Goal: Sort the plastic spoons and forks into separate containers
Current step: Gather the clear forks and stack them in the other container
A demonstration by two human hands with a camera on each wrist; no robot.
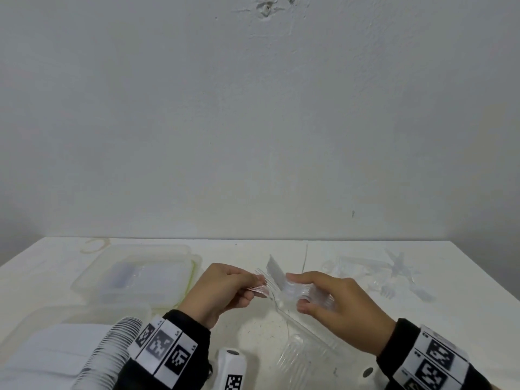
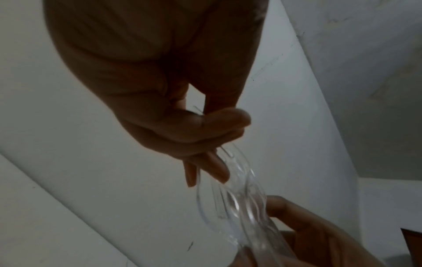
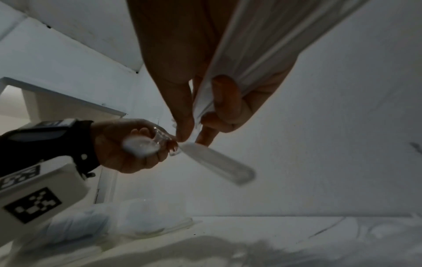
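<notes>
Both hands hover over the white table (image 1: 365,319), close together. My left hand (image 1: 257,285) pinches the head end of clear plastic cutlery (image 2: 233,198); fork tines (image 1: 260,273) show past its fingers. My right hand (image 1: 295,291) grips a bundle of clear cutlery (image 3: 262,45) and pinches one handle (image 3: 219,162) that sticks out toward the left hand (image 3: 128,144). Handles (image 1: 275,270) rise above the right thumb. Whether the held pieces are spoons or forks is unclear.
A clear lidded container with a green seal (image 1: 135,277) stands at the left. A second container (image 1: 70,333) with a row of stacked white pieces sits nearer me. Loose clear cutlery (image 1: 394,274) lies at the right, and clear forks (image 1: 298,356) lie below the hands.
</notes>
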